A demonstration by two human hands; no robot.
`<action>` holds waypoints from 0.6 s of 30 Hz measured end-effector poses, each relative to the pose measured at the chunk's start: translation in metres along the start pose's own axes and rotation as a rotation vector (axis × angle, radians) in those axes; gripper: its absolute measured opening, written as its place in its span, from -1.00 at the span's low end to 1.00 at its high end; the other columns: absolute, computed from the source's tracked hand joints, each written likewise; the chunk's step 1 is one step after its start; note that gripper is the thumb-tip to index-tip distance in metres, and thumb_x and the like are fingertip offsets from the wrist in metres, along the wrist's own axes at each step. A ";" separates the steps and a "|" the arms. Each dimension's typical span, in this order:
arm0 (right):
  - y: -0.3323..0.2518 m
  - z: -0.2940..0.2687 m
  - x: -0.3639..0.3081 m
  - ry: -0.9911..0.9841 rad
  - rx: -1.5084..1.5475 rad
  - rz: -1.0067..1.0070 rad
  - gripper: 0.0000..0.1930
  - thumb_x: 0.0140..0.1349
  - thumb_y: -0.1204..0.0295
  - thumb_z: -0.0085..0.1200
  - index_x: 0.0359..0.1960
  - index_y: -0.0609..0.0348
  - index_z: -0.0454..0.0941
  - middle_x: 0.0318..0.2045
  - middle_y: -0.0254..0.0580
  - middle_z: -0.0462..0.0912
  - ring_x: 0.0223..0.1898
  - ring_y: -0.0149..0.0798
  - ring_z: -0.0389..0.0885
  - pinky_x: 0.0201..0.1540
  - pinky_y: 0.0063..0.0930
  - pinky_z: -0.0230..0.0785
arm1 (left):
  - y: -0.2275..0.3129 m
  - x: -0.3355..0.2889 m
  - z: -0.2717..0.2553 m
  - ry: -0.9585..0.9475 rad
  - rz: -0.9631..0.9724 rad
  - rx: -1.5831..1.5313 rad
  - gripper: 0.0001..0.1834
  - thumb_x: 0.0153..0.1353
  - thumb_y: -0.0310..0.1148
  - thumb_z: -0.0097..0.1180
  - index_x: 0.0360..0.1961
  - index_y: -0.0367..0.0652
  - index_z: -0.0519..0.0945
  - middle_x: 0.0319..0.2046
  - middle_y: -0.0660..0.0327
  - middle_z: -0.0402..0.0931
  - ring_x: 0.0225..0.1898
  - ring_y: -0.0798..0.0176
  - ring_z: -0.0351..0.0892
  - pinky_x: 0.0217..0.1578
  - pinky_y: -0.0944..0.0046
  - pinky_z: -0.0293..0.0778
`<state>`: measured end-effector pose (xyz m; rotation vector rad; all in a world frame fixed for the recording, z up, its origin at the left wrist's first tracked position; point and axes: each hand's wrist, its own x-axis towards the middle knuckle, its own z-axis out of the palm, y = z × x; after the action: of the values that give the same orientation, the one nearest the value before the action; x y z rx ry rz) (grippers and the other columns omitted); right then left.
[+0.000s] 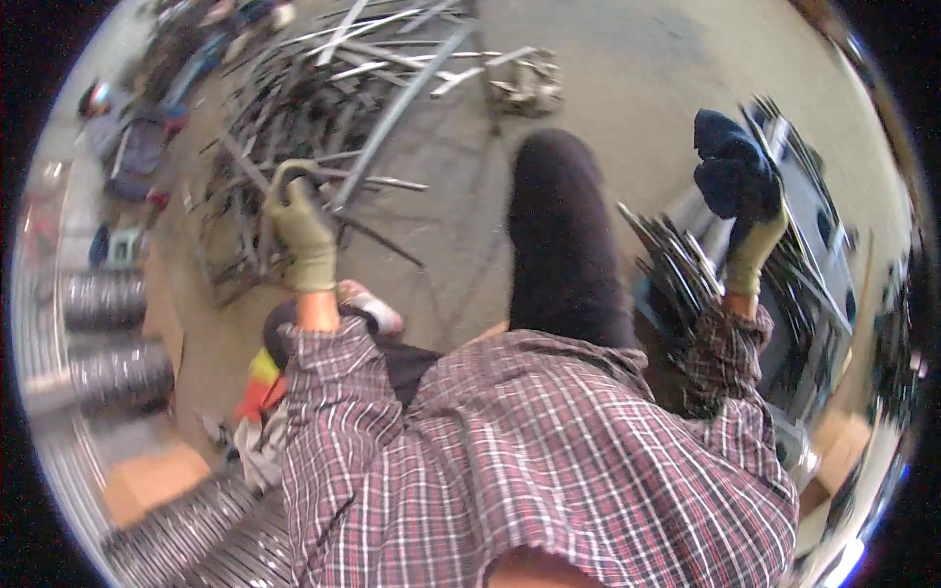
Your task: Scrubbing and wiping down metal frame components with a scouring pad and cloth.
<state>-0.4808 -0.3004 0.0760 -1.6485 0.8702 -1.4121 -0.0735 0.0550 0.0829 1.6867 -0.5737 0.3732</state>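
Note:
My left hand (pixel 302 225) wears an olive glove with a dark inner side. Its fingers curl round at the near edge of a tangled heap of metal strips (pixel 323 108); what they hold is hidden. A long grey strip (pixel 402 108) ends beside it. My right hand (pixel 753 255), gloved alike, is over a stack of metal pieces (pixel 809 255). A bulky dark blue shape (pixel 730 162) covers its finger end. Blur hides whether that is cloth or the glove's dark side.
My bent knee (pixel 564 216) rises between the hands. A crumpled beige bundle (pixel 529 83) lies on the floor ahead. Black coils (pixel 118 372) and a cardboard box (pixel 157 480) stand at left. Another person (pixel 132 137) is at the far left. A brown box (pixel 838 446) is at right.

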 end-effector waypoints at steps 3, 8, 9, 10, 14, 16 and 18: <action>-0.045 0.083 -0.014 -0.180 -0.141 -0.273 -0.80 0.26 0.45 -0.01 -0.20 0.30 0.60 -0.31 -0.23 0.65 -0.27 -0.27 0.58 -0.18 -0.40 0.42 | 0.020 0.010 -0.015 -0.154 -0.117 -0.134 -0.83 0.10 -0.59 -0.16 -0.51 -0.29 0.50 -0.53 0.29 0.47 -0.43 0.43 0.42 -0.33 0.38 0.36; -0.105 0.245 -0.069 -0.841 -0.039 -0.681 -0.57 -0.14 0.50 0.24 -0.11 0.18 0.57 -0.04 0.06 0.54 0.01 0.11 0.50 0.10 -0.18 0.35 | 0.038 -0.009 -0.034 -0.087 -0.122 -0.139 -0.79 0.10 -0.64 -0.22 -0.41 -0.29 0.52 -0.53 0.34 0.46 -0.48 0.50 0.39 -0.42 0.43 0.34; -0.117 0.275 -0.080 -0.960 -0.007 -0.753 -0.59 -0.13 0.48 0.24 -0.13 0.19 0.56 -0.01 0.06 0.52 0.02 0.11 0.49 0.08 -0.14 0.37 | 0.048 -0.011 -0.025 -0.096 -0.101 -0.123 -0.78 0.10 -0.64 -0.23 -0.42 -0.29 0.51 -0.53 0.34 0.46 -0.48 0.50 0.39 -0.43 0.44 0.34; -0.126 0.305 -0.099 -1.034 0.010 -0.762 -0.59 -0.13 0.49 0.22 -0.14 0.21 0.56 -0.06 0.04 0.53 0.00 0.07 0.50 0.05 -0.14 0.40 | 0.064 -0.014 -0.024 -0.096 -0.076 -0.091 -0.77 0.09 -0.64 -0.25 -0.42 -0.29 0.51 -0.53 0.33 0.46 -0.48 0.51 0.38 -0.44 0.44 0.34; -0.133 0.365 -0.134 -1.279 -0.107 -1.044 -0.74 0.05 0.29 0.11 -0.22 0.08 0.58 -0.26 -0.12 0.58 -0.21 -0.02 0.60 -0.22 -0.16 0.52 | 0.057 -0.010 -0.027 -0.063 -0.182 -0.284 -0.77 0.05 -0.65 -0.26 -0.45 -0.30 0.51 -0.55 0.31 0.47 -0.56 0.48 0.37 -0.51 0.44 0.31; -0.120 0.361 -0.117 -1.350 -0.109 -1.197 -0.76 0.04 0.37 0.11 -0.22 0.05 0.57 -0.30 -0.18 0.58 -0.24 -0.04 0.61 -0.32 -0.18 0.53 | 0.061 -0.014 -0.025 -0.110 -0.120 -0.131 -0.78 0.03 -0.66 -0.24 -0.45 -0.32 0.52 -0.56 0.28 0.47 -0.53 0.48 0.38 -0.46 0.44 0.33; -0.108 0.358 -0.085 -1.345 -0.170 -1.288 -0.62 -0.03 0.48 0.15 -0.09 0.00 0.53 -0.21 -0.19 0.55 -0.22 -0.06 0.56 -0.20 -0.23 0.52 | 0.068 -0.010 -0.026 -0.169 -0.021 -0.081 -0.78 0.14 -0.60 -0.22 -0.42 -0.26 0.52 -0.48 0.34 0.48 -0.48 0.51 0.36 -0.45 0.47 0.29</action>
<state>-0.1382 -0.1308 0.1062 -2.7766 -1.0255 -0.4382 -0.1185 0.0735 0.1385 1.6544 -0.6862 0.1903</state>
